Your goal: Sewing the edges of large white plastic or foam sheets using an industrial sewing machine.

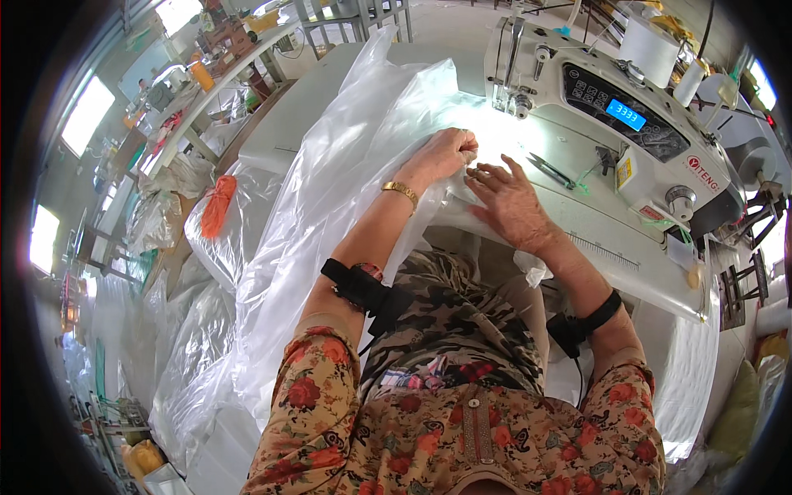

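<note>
Closest to the camera, a floral shirt [404, 441] and camouflage trousers [445, 318] fill the lower middle. Beyond them, the right hand [513, 202] has its fingers loosely spread, tips just beside the left hand [450, 154]. The left hand's fingers are curled and pressed together at the plastic sheet [330, 165]; glare makes it hard to tell what they pinch. That clear sheet spreads over the tabletop's left part, beneath the left forearm. Right of the hands lie dark snips [551, 172], near green thread [583, 186]. Farther back stand a white sewing machine [540, 70] and a thread cone [648, 48].
</note>
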`<control>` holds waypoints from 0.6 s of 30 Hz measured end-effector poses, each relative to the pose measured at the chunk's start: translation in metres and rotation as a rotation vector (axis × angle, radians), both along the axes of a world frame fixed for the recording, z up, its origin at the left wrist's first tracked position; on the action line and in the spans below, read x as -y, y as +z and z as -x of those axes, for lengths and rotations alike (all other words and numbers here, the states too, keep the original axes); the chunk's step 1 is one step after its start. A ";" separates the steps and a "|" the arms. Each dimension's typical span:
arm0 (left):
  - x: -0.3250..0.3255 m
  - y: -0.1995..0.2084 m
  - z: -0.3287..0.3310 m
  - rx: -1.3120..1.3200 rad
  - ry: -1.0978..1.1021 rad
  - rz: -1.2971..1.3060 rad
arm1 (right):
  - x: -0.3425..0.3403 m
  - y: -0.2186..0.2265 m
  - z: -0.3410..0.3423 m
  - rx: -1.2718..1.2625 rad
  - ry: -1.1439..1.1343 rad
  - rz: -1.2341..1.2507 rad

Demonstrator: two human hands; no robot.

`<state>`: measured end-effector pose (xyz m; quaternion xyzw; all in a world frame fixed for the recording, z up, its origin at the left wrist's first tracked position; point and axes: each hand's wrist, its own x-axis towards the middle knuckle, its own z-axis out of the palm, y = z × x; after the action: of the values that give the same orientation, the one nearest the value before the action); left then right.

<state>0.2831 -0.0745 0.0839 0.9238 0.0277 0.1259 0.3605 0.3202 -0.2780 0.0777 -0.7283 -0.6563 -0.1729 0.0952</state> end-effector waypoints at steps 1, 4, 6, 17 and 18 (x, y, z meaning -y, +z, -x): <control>0.005 0.008 0.000 -0.001 -0.009 -0.001 | -0.004 -0.007 0.004 -0.001 -0.009 -0.001; 0.016 0.016 0.002 -0.078 0.035 -0.037 | -0.020 -0.017 0.019 -0.130 -0.139 0.007; 0.015 0.012 0.004 0.207 0.008 -0.180 | -0.028 -0.013 0.029 -0.173 -0.206 0.028; 0.022 0.007 0.002 0.213 0.024 -0.319 | -0.056 -0.013 0.041 -0.291 -0.359 -0.024; 0.024 0.010 0.002 0.239 0.019 -0.278 | -0.057 -0.005 0.044 -0.377 -0.379 0.022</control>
<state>0.2813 -0.0984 0.0934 0.9429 -0.0243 0.2406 0.2291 0.2766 -0.2211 0.0725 -0.8585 -0.4806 -0.0417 0.1739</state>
